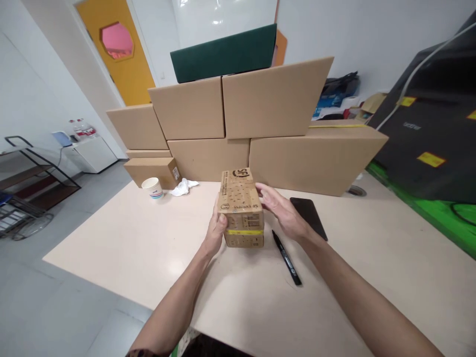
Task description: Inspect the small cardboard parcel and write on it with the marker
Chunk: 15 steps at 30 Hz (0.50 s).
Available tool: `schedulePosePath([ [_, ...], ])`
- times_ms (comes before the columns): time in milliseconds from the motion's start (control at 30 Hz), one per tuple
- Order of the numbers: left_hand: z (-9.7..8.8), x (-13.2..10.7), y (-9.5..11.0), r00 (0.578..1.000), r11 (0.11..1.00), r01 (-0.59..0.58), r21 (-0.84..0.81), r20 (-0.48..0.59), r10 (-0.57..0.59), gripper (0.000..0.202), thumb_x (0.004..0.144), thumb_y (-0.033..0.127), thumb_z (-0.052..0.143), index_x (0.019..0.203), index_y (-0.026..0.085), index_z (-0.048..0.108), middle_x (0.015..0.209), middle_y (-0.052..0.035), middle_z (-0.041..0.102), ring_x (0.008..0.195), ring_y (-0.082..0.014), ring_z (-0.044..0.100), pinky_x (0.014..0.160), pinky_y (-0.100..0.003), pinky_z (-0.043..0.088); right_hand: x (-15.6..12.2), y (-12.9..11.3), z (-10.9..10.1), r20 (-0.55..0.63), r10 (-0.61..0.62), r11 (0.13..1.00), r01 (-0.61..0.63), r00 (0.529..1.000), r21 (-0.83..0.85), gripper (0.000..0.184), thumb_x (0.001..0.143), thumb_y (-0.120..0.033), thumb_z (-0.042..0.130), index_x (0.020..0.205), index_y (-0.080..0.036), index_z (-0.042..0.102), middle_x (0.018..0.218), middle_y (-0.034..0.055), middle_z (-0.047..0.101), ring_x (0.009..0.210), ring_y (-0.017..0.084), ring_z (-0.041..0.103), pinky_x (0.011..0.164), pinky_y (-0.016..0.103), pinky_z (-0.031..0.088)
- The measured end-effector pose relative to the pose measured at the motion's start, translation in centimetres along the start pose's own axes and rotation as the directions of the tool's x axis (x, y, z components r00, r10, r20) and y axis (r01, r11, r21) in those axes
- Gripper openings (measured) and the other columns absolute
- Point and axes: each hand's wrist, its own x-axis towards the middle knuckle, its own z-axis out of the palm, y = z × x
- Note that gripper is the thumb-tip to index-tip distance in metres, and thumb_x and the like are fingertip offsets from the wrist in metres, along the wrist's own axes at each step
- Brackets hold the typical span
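Note:
A small printed cardboard box [241, 198] stands on the table in front of me, with "SF" lettering on top and a yellow strip across its near side. My left hand [215, 230] grips its left side, the thumb bent round the near corner. Against the right side rests my right hand [280, 210], its fingertips at the far part of that side and partly hidden. Between the box and my right forearm lies a black marker pen [286, 259]. A dark flat tablet-like object [308, 218] lies beyond my right wrist.
Large cardboard boxes [275, 101] are stacked along the table's back, a dark green box [225, 53] on top. A paper cup [152, 188], crumpled tissue [184, 186] and smaller carton [150, 171] stand back left. A black-covered machine [427, 114] is at right.

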Motion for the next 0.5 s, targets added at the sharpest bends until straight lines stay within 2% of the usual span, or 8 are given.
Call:
schedulePosePath([
  [100,0.0,-0.1,0.2,1.0,0.997,0.007,0.073,0.025,-0.008,0.091,0.088,0.088,0.046,0.156,0.029,0.049,0.172,-0.0099,0.039,0.164,-0.0353,0.023,0.132,-0.057,0.025,0.4,0.9,-0.1,-0.16,0.084,0.991,-0.065,0.984,0.116,0.061,0.086,-0.071,0.073,0.133,-0.033,0.068,0.152,0.0052,0.065,0.151,0.031,0.05,0.128,0.055,0.034],
  [200,0.2,-0.3,0.4,0.994,0.986,0.11,0.126,-0.018,-0.109,0.089,0.089,0.091,0.037,0.154,0.031,0.051,0.177,-0.0081,0.028,0.166,-0.0364,0.015,0.132,-0.063,0.016,0.8,1.4,0.0,-0.334,0.242,0.951,-0.155,0.911,0.266,0.068,0.076,-0.065,0.084,0.133,-0.033,0.066,0.151,0.0071,0.065,0.148,0.032,0.053,0.122,0.053,0.045],
  [267,0.6,-0.3,0.5,0.984,0.975,0.179,0.134,-0.035,-0.176,0.091,0.086,0.09,0.046,0.156,0.031,0.049,0.176,-0.0086,0.028,0.165,-0.0381,0.017,0.132,-0.064,0.016,1.0,1.4,0.2,-0.302,0.313,0.925,-0.216,0.901,0.314,0.067,0.071,-0.056,0.089,0.13,-0.031,0.067,0.146,0.0091,0.069,0.141,0.035,0.061,0.115,0.055,0.052],
  [333,1.1,-0.3,0.5,0.981,0.978,0.189,0.094,0.017,-0.191,0.094,0.085,0.087,0.054,0.16,0.031,0.043,0.176,-0.0085,0.029,0.164,-0.0385,0.021,0.132,-0.061,0.022,0.9,1.2,0.3,-0.181,0.303,0.919,-0.237,0.936,0.315,0.061,0.072,-0.049,0.09,0.126,-0.028,0.07,0.138,0.0103,0.074,0.133,0.037,0.066,0.11,0.057,0.056],
  [400,1.4,-0.2,0.6,0.986,0.988,0.151,0.037,0.07,-0.153,0.094,0.086,0.085,0.055,0.162,0.032,0.038,0.177,-0.0068,0.026,0.164,-0.0366,0.022,0.131,-0.058,0.027,0.6,0.7,0.5,-0.105,0.228,0.936,-0.189,0.968,0.297,0.057,0.074,-0.045,0.088,0.126,-0.027,0.071,0.136,0.0099,0.075,0.132,0.037,0.067,0.111,0.058,0.055],
  [500,1.5,-0.2,0.7,0.998,0.999,0.049,-0.011,0.039,-0.048,0.09,0.087,0.085,0.053,0.159,0.032,0.04,0.177,-0.0069,0.025,0.165,-0.0348,0.019,0.131,-0.056,0.027,0.0,-0.2,0.7,-0.102,0.079,0.973,-0.054,0.992,0.225,0.063,0.075,-0.043,0.089,0.134,-0.031,0.068,0.148,0.0074,0.068,0.143,0.034,0.057,0.121,0.056,0.046],
])
